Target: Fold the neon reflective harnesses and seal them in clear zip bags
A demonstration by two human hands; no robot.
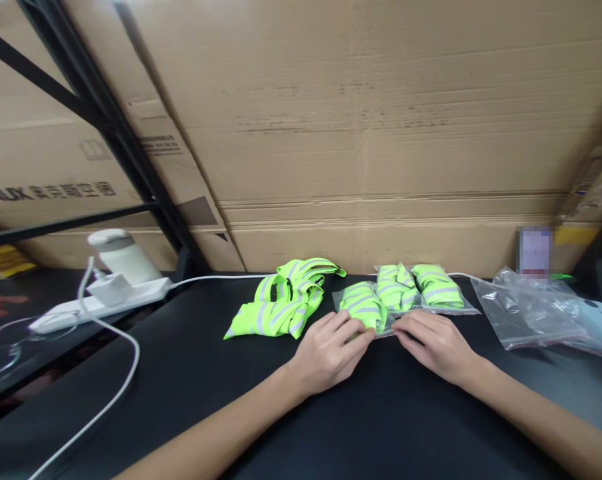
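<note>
Two hi-vis pkts (397, 288) + clear bags (523, 319) R of held pkt (363, 305).

Fluorescent lime is crossed by silver-grey!
Bold silver-grey stripes are carried by the loose lime reflective strap (268, 318), and the same bands are repeated on the strap bundles (437, 285), seen through clear plastic bags (469, 309); black is worn by the tabletop (405, 427) and metal frame (131, 160), white by the power strip (148, 292) and cable (139, 352), while the white bottle (138, 259) is ringed in grey and the brown cardboard box (41, 157) is printed with dark lettering.
</note>
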